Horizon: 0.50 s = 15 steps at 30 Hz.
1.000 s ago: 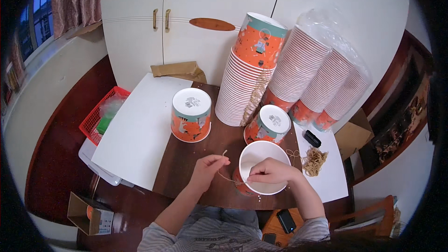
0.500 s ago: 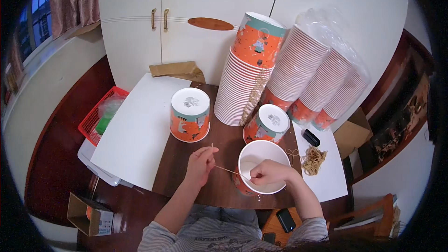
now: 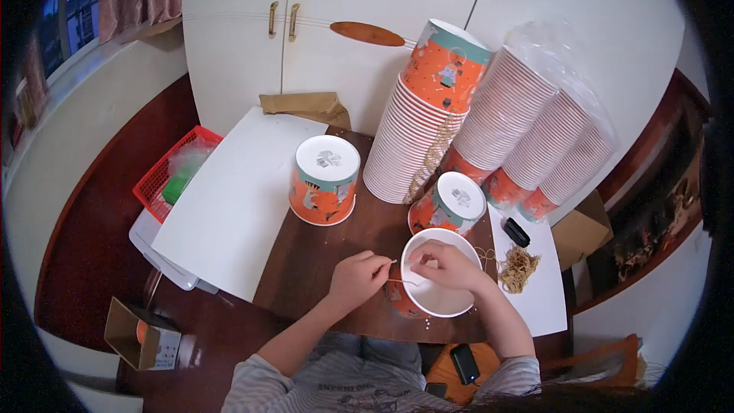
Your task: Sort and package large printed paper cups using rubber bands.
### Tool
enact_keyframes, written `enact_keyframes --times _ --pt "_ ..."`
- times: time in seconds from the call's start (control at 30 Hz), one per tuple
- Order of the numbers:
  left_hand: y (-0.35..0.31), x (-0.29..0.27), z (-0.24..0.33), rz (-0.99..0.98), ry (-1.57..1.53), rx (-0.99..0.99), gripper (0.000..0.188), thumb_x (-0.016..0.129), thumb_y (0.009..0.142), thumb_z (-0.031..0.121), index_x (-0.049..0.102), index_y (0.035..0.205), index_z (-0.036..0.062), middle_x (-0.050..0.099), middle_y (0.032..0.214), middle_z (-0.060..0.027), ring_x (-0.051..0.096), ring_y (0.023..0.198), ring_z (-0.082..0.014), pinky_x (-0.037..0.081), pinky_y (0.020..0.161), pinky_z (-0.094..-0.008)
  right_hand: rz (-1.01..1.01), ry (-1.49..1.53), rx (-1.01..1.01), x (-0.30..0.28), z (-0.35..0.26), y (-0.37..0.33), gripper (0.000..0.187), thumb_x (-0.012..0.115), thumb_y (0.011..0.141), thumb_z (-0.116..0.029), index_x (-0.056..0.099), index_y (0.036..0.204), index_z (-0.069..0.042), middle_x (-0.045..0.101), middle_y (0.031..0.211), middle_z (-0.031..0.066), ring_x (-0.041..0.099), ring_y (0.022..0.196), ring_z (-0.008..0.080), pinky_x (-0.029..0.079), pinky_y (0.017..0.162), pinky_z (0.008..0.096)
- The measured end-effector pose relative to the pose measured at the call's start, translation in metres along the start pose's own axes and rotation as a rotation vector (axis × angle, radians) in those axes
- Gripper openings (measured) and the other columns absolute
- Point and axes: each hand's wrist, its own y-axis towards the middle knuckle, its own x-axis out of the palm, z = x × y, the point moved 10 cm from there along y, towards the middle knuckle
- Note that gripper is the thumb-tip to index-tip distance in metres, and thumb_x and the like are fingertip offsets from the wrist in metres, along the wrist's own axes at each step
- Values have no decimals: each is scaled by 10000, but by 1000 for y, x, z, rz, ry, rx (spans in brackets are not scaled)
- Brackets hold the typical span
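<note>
A paper bucket (image 3: 442, 300) with a white rim and orange outside stands mouth up at the table's near edge. Just left of its rim, my left hand (image 3: 359, 279) pinches a thin tan cord (image 3: 405, 281), whose short end sticks up past the fingertips. The cord runs slack over the bucket's rim toward my right hand (image 3: 447, 264). That hand hovers over the bucket's mouth with fingers bent and a gap between thumb and fingers; it does not visibly grip the cord. A tangled heap of tan cord (image 3: 518, 269) lies right of the bucket.
Upside-down buckets stand at left (image 3: 325, 183) and behind (image 3: 451, 205). Farther back rise a tall bucket stack (image 3: 417, 138) and plastic-wrapped stacks (image 3: 508, 111). A black object (image 3: 516, 232) lies at right. Left of the table are a red basket (image 3: 157, 183) and an open cardboard box (image 3: 141, 336).
My left hand has moved right to the bucket's rim, and the taut cord between my hands has gone slack. My right hand has lifted slightly and its fingers have loosened. The view has shifted a little.
</note>
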Motion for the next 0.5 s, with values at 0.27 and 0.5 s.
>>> enact_keyframes --times 0.27,0.5 --pt "-10 -1 12 83 105 127 77 607 669 104 615 740 75 512 589 -71 540 559 -238 429 501 -318 -90 2 367 15 11 1 346 590 741 -376 578 677 -36 554 559 67 550 528 185 426 506 292" --pt "-24 -8 11 0 -307 -40 59 589 706 74 611 750 43 578 678 -67 557 565 -183 432 518 -272 -13 -124 155 3 -37 -3 260 651 690 -272 575 837 -72 561 678 56 560 619 208 443 546 295"
